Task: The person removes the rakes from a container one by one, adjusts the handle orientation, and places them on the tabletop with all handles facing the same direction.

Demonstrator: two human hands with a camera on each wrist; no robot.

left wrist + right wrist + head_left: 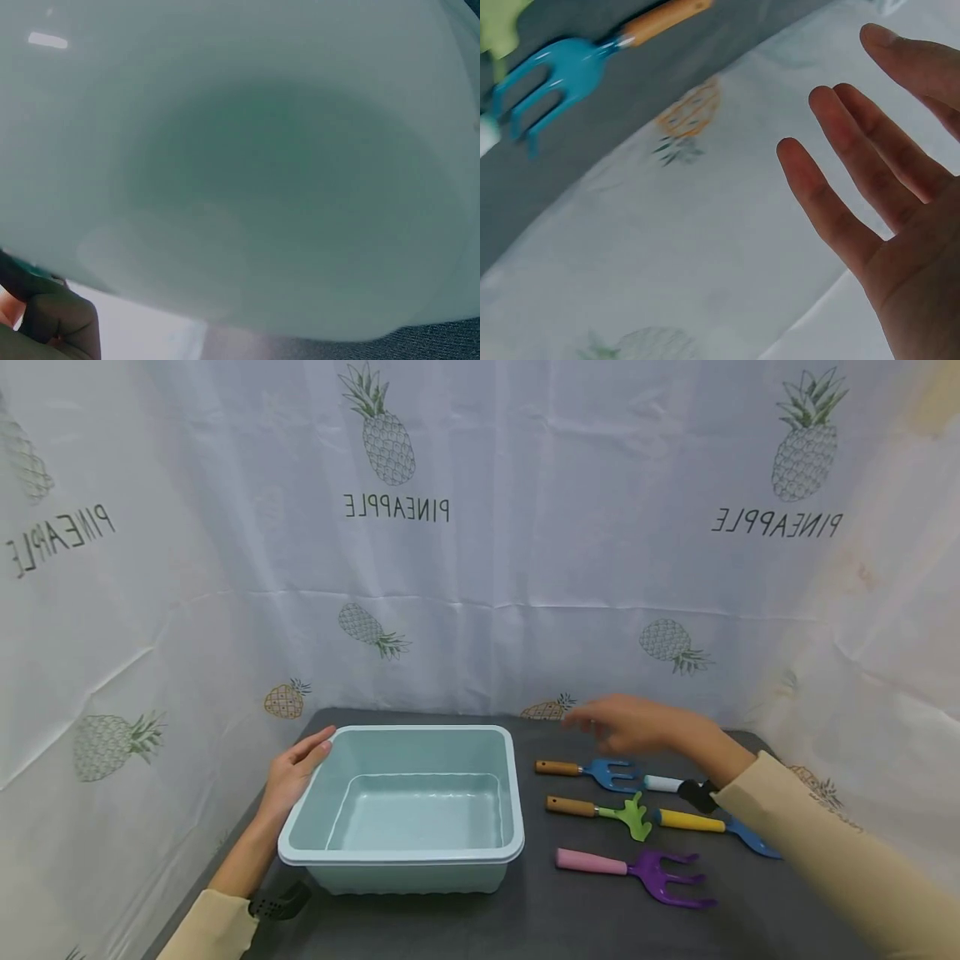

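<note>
A pale green plastic basin stands on the dark table, left of centre. My left hand holds its left rim near the back corner; the basin's outer wall fills most of the left wrist view, with curled fingers at the lower left. My right hand is in the air over the table's back edge, fingers loosely extended and holding nothing. Closest below it lies a blue hand fork with a wooden handle. That fork also appears at the upper left of the right wrist view, apart from the hand.
Nearer me lie a green hand rake with a wooden handle and a purple fork with a pink handle. A yellow-handled blue trowel and a pale-handled tool, partly hidden by my right arm, lie rightward. Pineapple-print curtains surround the table.
</note>
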